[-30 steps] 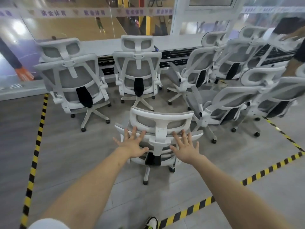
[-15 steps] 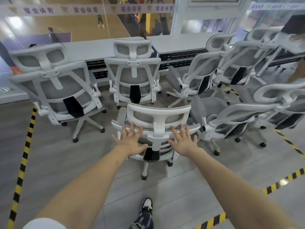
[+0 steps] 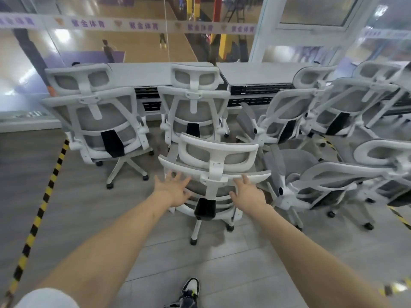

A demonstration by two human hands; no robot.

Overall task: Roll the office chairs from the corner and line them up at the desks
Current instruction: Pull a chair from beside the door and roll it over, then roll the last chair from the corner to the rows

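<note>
Hands flat and spread: left hand and right hand both press open-fingered on the backrest of the nearest office chair. It sits right behind the middle chair, which is parked at the desk.

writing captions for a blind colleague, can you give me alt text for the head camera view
A person's left hand and right hand, fingers spread, press on the back of a white mesh office chair, facing a long white desk. Two chairs already stand at the desk; more cluster at the right.
</note>
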